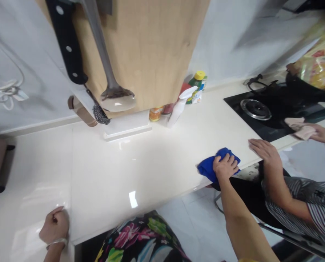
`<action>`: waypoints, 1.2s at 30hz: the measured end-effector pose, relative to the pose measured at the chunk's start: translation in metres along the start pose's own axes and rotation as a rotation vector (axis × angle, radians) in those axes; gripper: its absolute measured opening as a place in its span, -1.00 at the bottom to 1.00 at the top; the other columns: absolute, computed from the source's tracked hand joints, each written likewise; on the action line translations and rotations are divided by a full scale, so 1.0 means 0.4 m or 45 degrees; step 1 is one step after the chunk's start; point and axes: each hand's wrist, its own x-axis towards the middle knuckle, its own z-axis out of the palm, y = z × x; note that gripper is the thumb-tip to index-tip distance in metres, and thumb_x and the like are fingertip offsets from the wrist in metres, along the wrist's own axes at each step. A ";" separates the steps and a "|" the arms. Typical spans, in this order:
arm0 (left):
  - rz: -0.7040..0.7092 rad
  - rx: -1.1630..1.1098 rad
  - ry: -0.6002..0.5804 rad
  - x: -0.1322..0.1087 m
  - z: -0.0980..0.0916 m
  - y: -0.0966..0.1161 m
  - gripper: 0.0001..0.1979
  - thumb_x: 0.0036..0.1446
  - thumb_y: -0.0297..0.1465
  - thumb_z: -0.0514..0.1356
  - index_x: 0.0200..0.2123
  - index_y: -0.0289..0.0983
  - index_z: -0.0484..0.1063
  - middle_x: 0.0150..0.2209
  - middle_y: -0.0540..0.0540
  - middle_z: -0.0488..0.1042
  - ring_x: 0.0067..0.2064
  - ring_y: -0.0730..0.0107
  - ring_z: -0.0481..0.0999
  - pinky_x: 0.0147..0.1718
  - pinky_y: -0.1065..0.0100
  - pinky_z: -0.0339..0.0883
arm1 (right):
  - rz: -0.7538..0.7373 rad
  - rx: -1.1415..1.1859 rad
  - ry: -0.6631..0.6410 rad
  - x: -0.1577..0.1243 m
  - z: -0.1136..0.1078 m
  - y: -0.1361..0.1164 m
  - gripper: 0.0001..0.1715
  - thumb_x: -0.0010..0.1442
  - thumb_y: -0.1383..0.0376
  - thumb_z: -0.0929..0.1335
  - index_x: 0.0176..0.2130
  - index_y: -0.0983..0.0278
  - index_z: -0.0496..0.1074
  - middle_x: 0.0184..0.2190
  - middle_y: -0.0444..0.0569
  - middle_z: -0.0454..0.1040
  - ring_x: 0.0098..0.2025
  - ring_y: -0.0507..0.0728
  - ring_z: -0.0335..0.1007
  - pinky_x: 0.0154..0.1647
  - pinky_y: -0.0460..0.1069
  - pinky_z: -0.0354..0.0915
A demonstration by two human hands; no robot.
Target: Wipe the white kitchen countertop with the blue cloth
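Note:
My right hand (225, 167) presses down on a crumpled blue microfibre cloth (206, 168) near the front edge of the glossy cream countertop (129, 171). Far to the left, my left hand (54, 225) lies closed in a loose fist on the counter, a metal bangle at its wrist. Nothing shows inside its fingers. A co-worker's bare hand (263, 153) rests flat on the counter edge, just right of my right hand. Their other hand (312, 131) holds a pale pink cloth (299, 128) beside the hob.
A black gas hob (260, 109) with a steel burner sits at the right. Behind the counter stand a wooden board (148, 47) hung with a black-handled kitchen knife (67, 40) and a ladle (116, 98), a white spray bottle (180, 109), and several bottles.

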 end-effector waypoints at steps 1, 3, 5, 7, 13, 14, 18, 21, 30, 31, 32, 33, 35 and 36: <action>-0.005 -0.015 0.001 -0.005 -0.003 0.005 -0.65 0.13 -0.30 0.03 -0.12 -0.17 0.54 -0.49 0.04 0.39 -0.51 0.40 0.30 -0.42 0.33 0.20 | 0.004 -0.001 0.022 -0.018 0.002 -0.018 -0.25 0.29 0.07 0.11 0.30 0.44 0.16 0.30 0.37 0.16 0.34 0.51 0.01 0.25 0.49 0.00; -0.022 -0.031 -0.004 -0.012 -0.010 0.016 -0.65 0.14 -0.29 0.03 -0.12 -0.17 0.54 -0.52 0.04 0.37 -0.52 0.40 0.29 -0.42 0.33 0.19 | -0.027 0.005 0.017 -0.069 0.002 -0.074 -0.23 0.29 0.06 0.11 0.31 0.48 0.14 0.31 0.42 0.13 0.35 0.55 -0.02 0.23 0.53 -0.01; -0.030 -0.029 -0.017 -0.015 -0.015 0.023 -0.64 0.16 -0.28 0.02 -0.12 -0.18 0.55 -0.55 0.03 0.35 -0.52 0.39 0.27 -0.41 0.32 0.18 | -0.128 0.018 -0.034 -0.132 -0.002 -0.156 -0.21 0.30 0.06 0.10 0.32 0.49 0.11 0.32 0.44 0.11 0.36 0.57 -0.05 0.22 0.55 -0.01; -0.031 -0.040 -0.015 -0.016 -0.016 0.024 -0.64 0.17 -0.28 0.02 -0.12 -0.17 0.56 -0.57 0.03 0.33 -0.52 0.38 0.26 -0.42 0.33 0.17 | -0.266 0.035 -0.083 -0.196 -0.010 -0.258 -0.22 0.30 0.07 0.11 0.33 0.50 0.09 0.33 0.45 0.10 0.37 0.56 -0.07 0.22 0.54 0.00; 0.025 -0.135 -0.031 -0.022 -0.012 -0.004 -0.67 0.17 -0.28 0.04 -0.15 -0.16 0.56 -0.59 0.05 0.33 -0.52 0.39 0.29 -0.41 0.35 0.16 | -0.601 0.073 -0.200 -0.386 -0.050 -0.586 -0.24 0.31 0.11 0.11 0.34 0.48 0.08 0.35 0.39 0.08 0.38 0.52 -0.09 0.24 0.51 0.01; 0.035 -0.151 -0.047 -0.023 -0.012 -0.010 -0.67 0.17 -0.28 0.03 -0.14 -0.16 0.55 -0.59 0.05 0.33 -0.52 0.39 0.30 -0.41 0.36 0.17 | -0.660 0.091 -0.215 -0.420 -0.059 -0.633 -0.24 0.32 0.11 0.10 0.35 0.48 0.07 0.36 0.38 0.07 0.39 0.52 -0.10 0.25 0.50 0.00; 0.058 -0.210 -0.106 -0.026 -0.014 -0.031 -0.68 0.20 -0.28 0.02 -0.14 -0.17 0.54 -0.58 0.04 0.36 -0.51 0.39 0.33 -0.39 0.37 0.17 | -0.893 0.202 -0.311 -0.573 -0.105 -0.799 -0.24 0.33 0.12 0.09 0.35 0.50 0.06 0.38 0.35 0.02 0.41 0.52 -0.15 0.30 0.48 -0.08; 0.074 -0.233 -0.106 -0.026 -0.015 -0.040 -0.69 0.21 -0.30 0.02 -0.15 -0.18 0.54 -0.56 0.03 0.38 -0.49 0.40 0.34 -0.38 0.37 0.16 | -1.066 0.299 -0.406 -0.701 -0.148 -0.894 -0.25 0.32 0.13 0.11 0.36 0.47 0.04 0.40 0.30 -0.02 0.42 0.52 -0.20 0.33 0.48 -0.15; 0.120 -0.278 -0.074 -0.029 -0.013 -0.055 -0.69 0.21 -0.31 0.02 -0.18 -0.18 0.56 -0.57 0.04 0.37 -0.50 0.42 0.35 -0.41 0.40 0.16 | -1.807 0.648 -0.695 -0.973 -0.265 -0.912 -0.27 0.32 0.09 0.19 0.37 0.31 0.06 0.43 0.08 -0.02 0.45 0.39 -0.24 0.41 0.35 -0.21; 0.127 -0.289 -0.066 -0.030 -0.012 -0.057 -0.69 0.21 -0.30 0.02 -0.18 -0.18 0.56 -0.58 0.05 0.37 -0.51 0.43 0.34 -0.42 0.40 0.17 | -1.881 0.681 -0.716 -0.971 -0.268 -0.891 -0.28 0.32 0.09 0.20 0.36 0.29 0.08 0.42 0.06 -0.01 0.45 0.37 -0.24 0.42 0.33 -0.21; 0.133 -0.302 -0.060 -0.032 -0.012 -0.058 -0.69 0.20 -0.30 0.02 -0.18 -0.18 0.56 -0.59 0.05 0.36 -0.52 0.43 0.33 -0.43 0.41 0.18 | -1.944 0.710 -0.735 -0.962 -0.268 -0.868 -0.29 0.32 0.09 0.21 0.36 0.27 0.10 0.42 0.04 0.01 0.45 0.35 -0.23 0.42 0.32 -0.21; 0.139 -0.320 -0.058 -0.034 -0.013 -0.059 -0.69 0.20 -0.29 0.03 -0.18 -0.19 0.56 -0.59 0.06 0.36 -0.54 0.44 0.33 -0.45 0.41 0.18 | -1.994 0.734 -0.752 -0.946 -0.267 -0.844 -0.30 0.31 0.09 0.22 0.35 0.25 0.12 0.41 0.02 0.03 0.45 0.33 -0.22 0.43 0.31 -0.20; 0.152 -0.389 -0.078 -0.037 -0.017 -0.060 -0.69 0.18 -0.27 0.04 -0.19 -0.21 0.55 -0.58 0.06 0.38 -0.56 0.47 0.32 -0.48 0.43 0.21 | -2.057 0.763 -0.775 -0.899 -0.259 -0.795 -0.33 0.31 0.11 0.23 0.33 0.23 0.15 0.40 0.00 0.07 0.44 0.30 -0.19 0.43 0.29 -0.19; 0.164 -0.443 -0.106 -0.039 -0.020 -0.062 -0.68 0.17 -0.27 0.04 -0.19 -0.23 0.55 -0.56 0.06 0.41 -0.56 0.47 0.34 -0.49 0.44 0.23 | -2.067 0.765 -0.778 -0.869 -0.252 -0.771 -0.34 0.30 0.12 0.24 0.33 0.22 0.16 0.39 -0.01 0.09 0.44 0.28 -0.18 0.43 0.29 -0.17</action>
